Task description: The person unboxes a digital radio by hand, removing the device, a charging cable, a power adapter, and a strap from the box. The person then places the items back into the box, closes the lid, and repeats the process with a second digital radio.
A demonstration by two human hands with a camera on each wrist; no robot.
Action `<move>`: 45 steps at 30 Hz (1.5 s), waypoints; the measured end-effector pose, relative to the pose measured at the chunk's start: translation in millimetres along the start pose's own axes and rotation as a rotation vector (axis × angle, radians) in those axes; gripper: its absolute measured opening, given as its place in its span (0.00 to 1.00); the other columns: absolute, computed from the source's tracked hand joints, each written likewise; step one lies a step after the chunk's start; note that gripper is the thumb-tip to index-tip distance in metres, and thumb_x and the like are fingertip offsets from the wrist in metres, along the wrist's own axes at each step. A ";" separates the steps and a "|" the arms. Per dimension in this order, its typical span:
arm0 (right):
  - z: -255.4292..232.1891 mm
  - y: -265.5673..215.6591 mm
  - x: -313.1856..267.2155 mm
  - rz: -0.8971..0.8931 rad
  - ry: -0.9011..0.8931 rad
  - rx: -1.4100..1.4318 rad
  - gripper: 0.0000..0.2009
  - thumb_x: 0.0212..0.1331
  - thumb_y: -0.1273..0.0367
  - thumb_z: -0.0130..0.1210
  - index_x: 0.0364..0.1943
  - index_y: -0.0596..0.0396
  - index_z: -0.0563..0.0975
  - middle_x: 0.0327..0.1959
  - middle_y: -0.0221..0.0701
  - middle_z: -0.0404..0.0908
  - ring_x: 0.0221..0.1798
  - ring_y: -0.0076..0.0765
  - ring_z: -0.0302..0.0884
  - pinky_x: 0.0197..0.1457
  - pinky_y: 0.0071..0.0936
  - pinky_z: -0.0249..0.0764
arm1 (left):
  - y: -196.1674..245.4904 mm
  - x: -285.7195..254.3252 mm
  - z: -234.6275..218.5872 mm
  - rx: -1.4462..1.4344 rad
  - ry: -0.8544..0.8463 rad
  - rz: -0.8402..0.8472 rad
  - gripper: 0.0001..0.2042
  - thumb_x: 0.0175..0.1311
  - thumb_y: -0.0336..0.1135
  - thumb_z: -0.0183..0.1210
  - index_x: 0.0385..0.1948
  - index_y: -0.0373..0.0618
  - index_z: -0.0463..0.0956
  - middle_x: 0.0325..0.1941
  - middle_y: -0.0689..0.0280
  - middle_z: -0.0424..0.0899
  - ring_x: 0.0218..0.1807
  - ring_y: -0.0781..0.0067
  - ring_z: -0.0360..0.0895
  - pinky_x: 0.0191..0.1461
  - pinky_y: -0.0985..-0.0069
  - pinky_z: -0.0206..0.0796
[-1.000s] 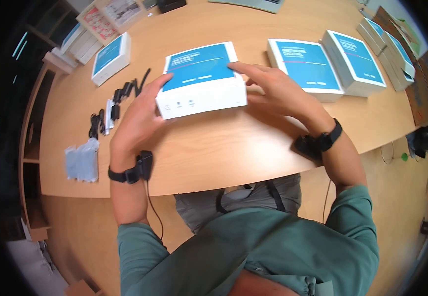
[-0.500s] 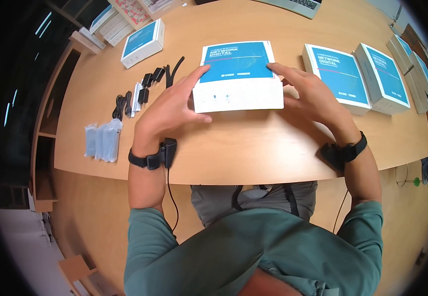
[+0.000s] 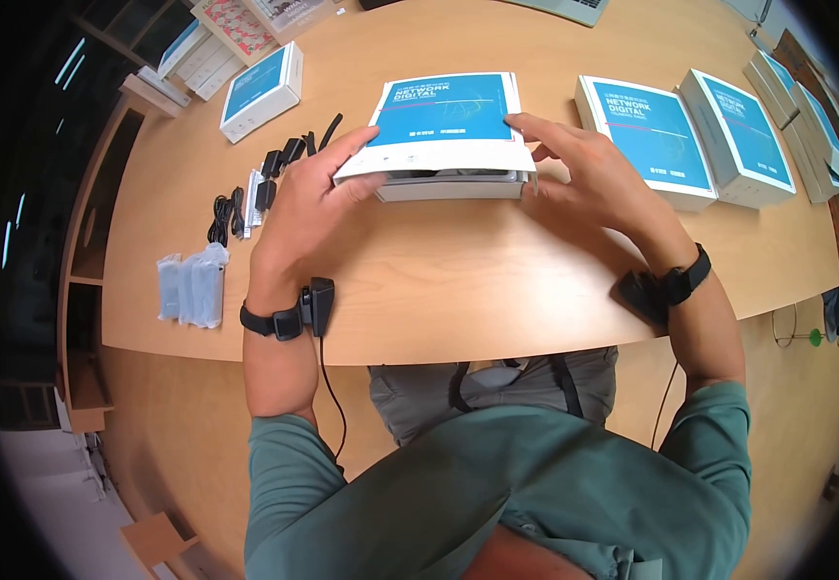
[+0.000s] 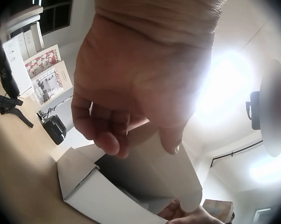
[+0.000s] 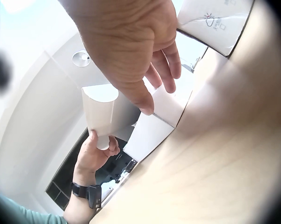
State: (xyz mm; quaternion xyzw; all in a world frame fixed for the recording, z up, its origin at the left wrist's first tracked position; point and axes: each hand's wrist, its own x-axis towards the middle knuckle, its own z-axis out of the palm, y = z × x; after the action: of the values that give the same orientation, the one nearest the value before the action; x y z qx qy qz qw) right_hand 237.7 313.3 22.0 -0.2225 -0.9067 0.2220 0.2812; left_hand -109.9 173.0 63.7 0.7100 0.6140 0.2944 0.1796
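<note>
A white box (image 3: 444, 108) with a blue "NETWORK DIGITAL" top lies on the table in front of me. Its front flap is lifted, and a dark gap shows beneath it. My left hand (image 3: 313, 193) pinches the flap at its left end, thumb underneath; the left wrist view shows the pale inside of the flap (image 4: 163, 163). At the box's right side is my right hand (image 3: 589, 179), a finger on the top edge and the thumb at the front corner. In the right wrist view, that thumb (image 5: 144, 103) meets the white side wall (image 5: 149, 133).
More blue-topped boxes stand to the right (image 3: 647, 135) and one at the back left (image 3: 263, 92). Left of my hands lie black adapters (image 3: 279, 159), coiled cables (image 3: 226, 215) and wrapped packets (image 3: 192, 288). A laptop (image 3: 574, 8) sits at the far edge.
The box's front flap, down before, has swung up and outward. My left thumb has gone under it. Both hands have stayed at the box's sides; the head view has shifted.
</note>
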 end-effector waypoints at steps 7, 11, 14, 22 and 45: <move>-0.4 -2.5 -0.5 0.009 0.014 -0.020 0.33 0.61 0.72 0.68 0.74 0.47 0.77 0.58 0.48 0.89 0.54 0.61 0.88 0.57 0.50 0.84 | -3.7 1.0 -0.3 -0.100 -0.008 -0.094 0.29 0.74 0.41 0.68 0.73 0.38 0.78 0.57 0.53 0.93 0.54 0.65 0.90 0.62 0.69 0.77; 2.1 2.9 -0.7 -0.019 0.022 -0.019 0.32 0.60 0.72 0.67 0.73 0.47 0.77 0.56 0.49 0.88 0.53 0.62 0.87 0.57 0.51 0.83 | -6.0 0.7 -3.1 -0.051 -0.040 -0.090 0.29 0.75 0.43 0.68 0.73 0.38 0.79 0.61 0.55 0.92 0.59 0.68 0.87 0.65 0.71 0.75; 1.0 5.3 -1.8 -0.041 0.030 -0.002 0.32 0.59 0.71 0.69 0.72 0.48 0.78 0.55 0.50 0.88 0.53 0.62 0.87 0.58 0.51 0.82 | -11.2 1.4 -1.0 -0.032 -0.033 -0.020 0.30 0.74 0.45 0.70 0.73 0.40 0.79 0.63 0.57 0.90 0.60 0.68 0.85 0.66 0.68 0.75; -10.5 -6.7 -2.5 0.046 -0.148 -0.011 0.41 0.57 0.60 0.79 0.77 0.43 0.74 0.66 0.48 0.83 0.64 0.62 0.84 0.67 0.50 0.81 | -9.2 0.2 -4.4 -0.097 -0.121 -0.092 0.41 0.66 0.50 0.75 0.79 0.39 0.72 0.63 0.59 0.85 0.61 0.69 0.81 0.69 0.69 0.74; -3.0 -17.0 -2.2 -0.009 -0.067 0.151 0.36 0.54 0.69 0.78 0.71 0.48 0.77 0.42 0.40 0.85 0.43 0.46 0.86 0.49 0.42 0.83 | -6.3 6.8 4.1 -0.283 -0.011 -0.206 0.24 0.77 0.32 0.66 0.72 0.39 0.77 0.44 0.73 0.80 0.44 0.83 0.74 0.46 0.81 0.67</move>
State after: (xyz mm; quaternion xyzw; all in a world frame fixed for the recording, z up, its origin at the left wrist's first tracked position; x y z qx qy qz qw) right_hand 236.4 299.3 32.3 -0.1891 -0.8973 0.2958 0.2676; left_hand -111.6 181.2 58.0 0.6127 0.6349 0.3539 0.3103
